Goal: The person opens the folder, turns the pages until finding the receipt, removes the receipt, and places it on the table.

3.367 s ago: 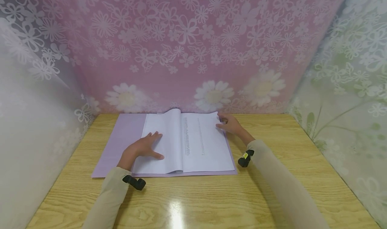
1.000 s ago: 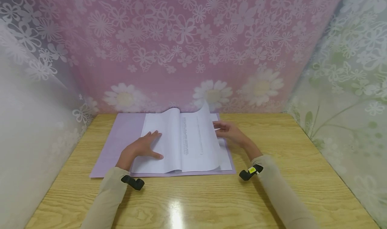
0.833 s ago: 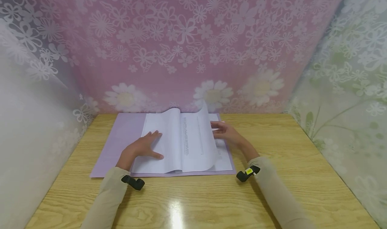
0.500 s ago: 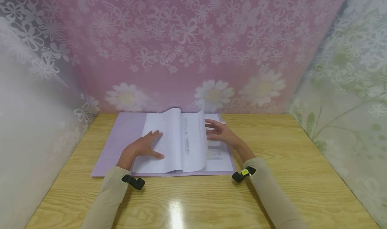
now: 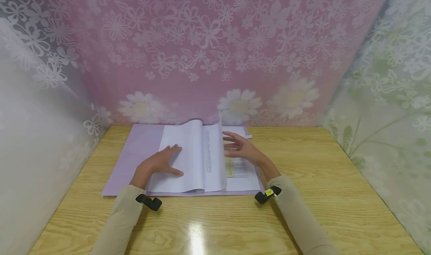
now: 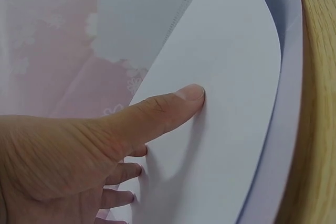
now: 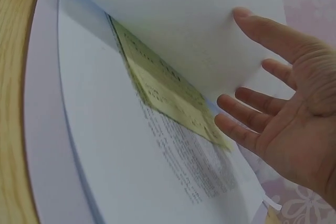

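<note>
A lilac folder (image 5: 141,146) lies spread on the table, filled with white printed sheets. My left hand (image 5: 159,163) rests with spread fingers on the left-hand pages (image 6: 220,40). On the right side, a page (image 5: 213,157) stands curled up towards the left. My right hand (image 5: 244,148) is behind that lifted page, its fingertips right at the page's back, fingers extended and apart. Beneath it shows a sheet of printed text (image 7: 184,156) with a yellow printed slip (image 7: 163,85) on it, partly covered by the lifted page.
The wooden table (image 5: 303,165) extends around the folder on all sides. A pink floral curtain (image 5: 188,71) hangs right behind the folder's far edge. A small white tab (image 5: 248,137) sticks out at the folder's right edge.
My right hand has moved left from the right edge, pushing the page up and over. The text sheet and yellow slip beneath have come into view. The left hand stays in place.
</note>
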{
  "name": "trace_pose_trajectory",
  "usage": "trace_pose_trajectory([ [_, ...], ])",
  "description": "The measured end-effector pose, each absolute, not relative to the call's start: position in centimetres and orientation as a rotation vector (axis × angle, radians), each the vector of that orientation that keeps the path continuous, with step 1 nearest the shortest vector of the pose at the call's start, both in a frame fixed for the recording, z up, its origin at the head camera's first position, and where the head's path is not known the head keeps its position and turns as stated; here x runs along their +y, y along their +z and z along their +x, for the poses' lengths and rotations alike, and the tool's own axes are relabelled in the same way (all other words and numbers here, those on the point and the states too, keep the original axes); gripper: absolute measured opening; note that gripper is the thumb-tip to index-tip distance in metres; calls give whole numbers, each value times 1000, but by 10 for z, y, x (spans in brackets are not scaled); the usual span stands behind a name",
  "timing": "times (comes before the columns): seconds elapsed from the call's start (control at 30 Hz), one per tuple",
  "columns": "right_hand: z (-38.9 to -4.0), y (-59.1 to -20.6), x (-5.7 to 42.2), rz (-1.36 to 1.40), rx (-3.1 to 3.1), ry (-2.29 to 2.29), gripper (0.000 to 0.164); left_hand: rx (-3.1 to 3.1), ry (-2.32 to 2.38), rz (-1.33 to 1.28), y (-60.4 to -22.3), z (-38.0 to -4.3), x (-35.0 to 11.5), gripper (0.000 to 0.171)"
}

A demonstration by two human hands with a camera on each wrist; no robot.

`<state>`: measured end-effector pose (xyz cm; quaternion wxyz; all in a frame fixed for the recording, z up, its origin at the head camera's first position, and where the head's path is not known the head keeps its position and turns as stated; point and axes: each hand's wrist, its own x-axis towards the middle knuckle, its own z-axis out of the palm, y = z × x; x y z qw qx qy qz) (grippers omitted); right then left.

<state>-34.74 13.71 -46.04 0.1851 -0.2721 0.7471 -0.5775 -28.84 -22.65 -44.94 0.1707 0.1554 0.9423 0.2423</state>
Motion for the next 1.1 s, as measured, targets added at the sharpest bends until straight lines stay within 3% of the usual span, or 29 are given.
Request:
trace_pose_trajectory([
  [0.77,-344,-458,113,-906,2193,-1492,85,2718,746,491,-440,-288,-227,110],
  [1.1,-340,-457,109,-911,2203,-1470,86,2931,913,529,-429,-288,-215,71],
])
